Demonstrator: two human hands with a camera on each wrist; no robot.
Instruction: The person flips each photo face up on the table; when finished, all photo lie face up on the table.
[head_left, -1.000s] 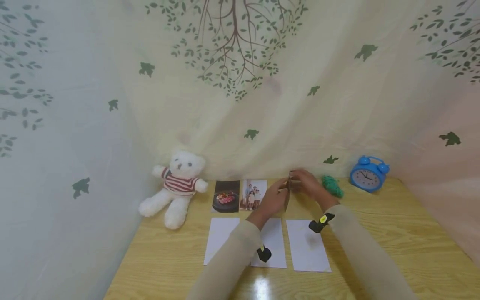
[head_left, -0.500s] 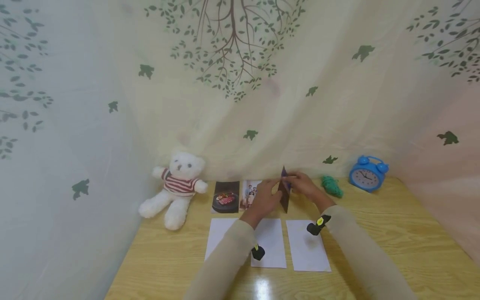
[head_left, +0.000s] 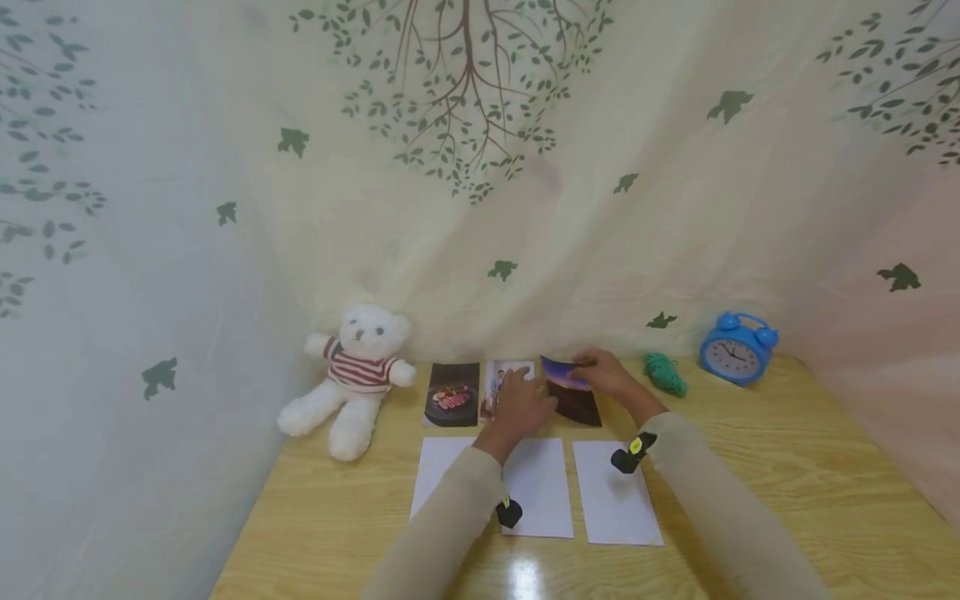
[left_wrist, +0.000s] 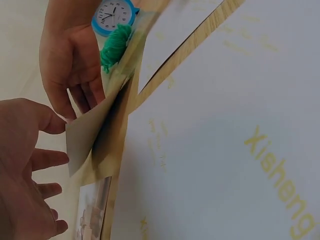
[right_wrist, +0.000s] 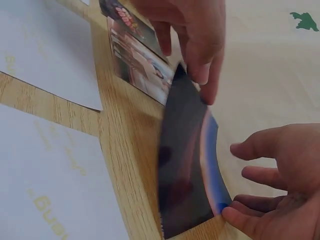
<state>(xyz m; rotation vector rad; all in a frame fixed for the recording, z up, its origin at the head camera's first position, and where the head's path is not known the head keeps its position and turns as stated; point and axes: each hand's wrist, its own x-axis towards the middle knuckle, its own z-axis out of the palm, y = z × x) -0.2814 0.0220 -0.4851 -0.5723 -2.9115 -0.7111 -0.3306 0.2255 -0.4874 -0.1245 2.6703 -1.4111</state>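
My right hand (head_left: 611, 377) pinches the edge of a photo print (head_left: 572, 400) with a purple-blue and orange band over a dark lower part. The photo is bent and tilted in the right wrist view, one side raised above the table. My left hand (head_left: 525, 406) has its fingers spread, with fingertips at the photo's other edge. The left wrist view shows the photo's pale back (left_wrist: 90, 127). Below my left hand lies a family photo (head_left: 492, 392), partly covered by it. A photo of sliced meat on a dark plate (head_left: 452, 400) lies to its left.
White sheets (head_left: 615, 500) lie in a row nearer the front, partly under my left sleeve. A white teddy bear (head_left: 363, 367) sits at left. Green yarn (head_left: 664, 372) and a blue alarm clock (head_left: 738, 350) stand at right. A printed cloth (head_left: 420, 275) hangs behind the table.
The photo has gone from upright, edge-on, to tilted down with its picture showing. My left hand has shifted slightly left, its fingers spreading over the family photo.
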